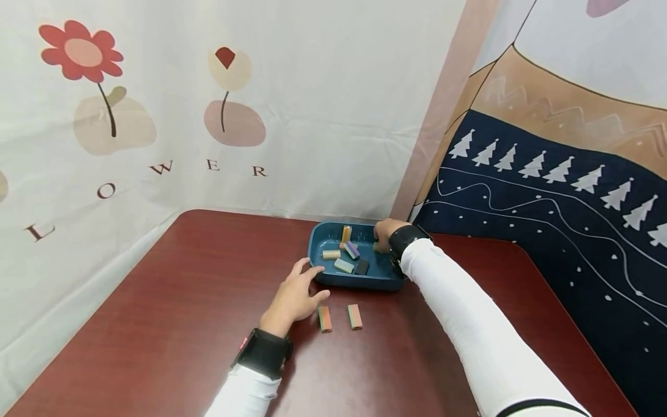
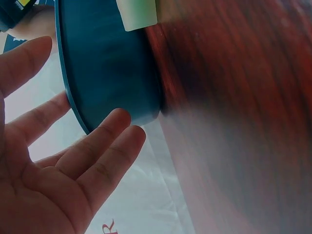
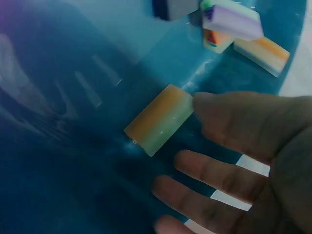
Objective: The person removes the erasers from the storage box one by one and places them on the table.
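From the head camera, a blue tray [image 1: 333, 280] sits on a dark red table [image 1: 182, 313] near the far corner, with several small coloured blocks lying inside it. The left hand [image 1: 294, 298] rests on the table at the tray's near-left corner, fingers spread and relaxed, fingertips at the rim, holding nothing. Just to its right, two striped blocks [image 1: 325, 318] lie on the table in front of the tray, side by side and a little apart. The right hand [image 1: 387, 233] reaches down into the tray's far-right end; whether it holds anything cannot be told from here. The left wrist camera shows the left hand [image 2: 53, 170] palm up with straight fingers, two fingertips [image 2: 119, 119] touching the tray's outer wall [image 2: 109, 63]. The right wrist camera shows the right hand [image 3: 243, 165] open inside the tray, its thumb tip touching one end of an orange and green block [image 3: 158, 119] lying flat on the tray floor [image 3: 73, 146], the other fingers loose and just beside it; more blocks are clustered further along the tray.
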A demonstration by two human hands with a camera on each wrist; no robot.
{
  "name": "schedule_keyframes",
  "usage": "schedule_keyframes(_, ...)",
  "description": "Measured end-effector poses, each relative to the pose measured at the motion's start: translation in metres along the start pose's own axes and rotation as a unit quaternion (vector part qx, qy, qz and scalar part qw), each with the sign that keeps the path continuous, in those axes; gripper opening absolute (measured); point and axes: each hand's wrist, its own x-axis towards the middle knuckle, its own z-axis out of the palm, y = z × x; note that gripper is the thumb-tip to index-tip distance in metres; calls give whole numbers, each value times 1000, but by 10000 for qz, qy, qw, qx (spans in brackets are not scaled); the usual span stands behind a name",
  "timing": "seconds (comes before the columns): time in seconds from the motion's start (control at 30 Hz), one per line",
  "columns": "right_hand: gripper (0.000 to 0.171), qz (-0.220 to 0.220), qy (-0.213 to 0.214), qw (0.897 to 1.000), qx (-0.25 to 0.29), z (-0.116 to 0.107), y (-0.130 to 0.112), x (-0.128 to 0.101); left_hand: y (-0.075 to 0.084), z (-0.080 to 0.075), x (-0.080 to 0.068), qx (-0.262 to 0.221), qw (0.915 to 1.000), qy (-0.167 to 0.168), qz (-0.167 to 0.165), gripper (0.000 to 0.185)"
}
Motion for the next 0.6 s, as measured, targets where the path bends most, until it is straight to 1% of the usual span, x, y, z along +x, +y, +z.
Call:
schedule_keyframes(0.07,34,-56,-1,9997,-250,1,-2,2,0,0,0,-3,10000,14,21,54)
schedule_keyframes(0.23,40,-355,121,9972,-653,4,-4,4,-1,0,-1,8,10000,13,41,52)
schedule_keyframes(0.33,30,-673,268,9946,-737,6,-3,8,0,0,-1,13,10000,16,27,52)
schedule_keyframes(0.43,16,-950,444,9914,-784,9,-2,15,0,0,-2,2,10000,16,12,53)
schedule_keyframes(0.5,11,-1006,515,9905,-781,11,-1,20,0,0,-2,-21,10000,14,6,53)
schedule_keyframes(0.6,11,-999,507,9908,-753,15,-2,26,0,1,-2,-49,10000,-7,10,53)
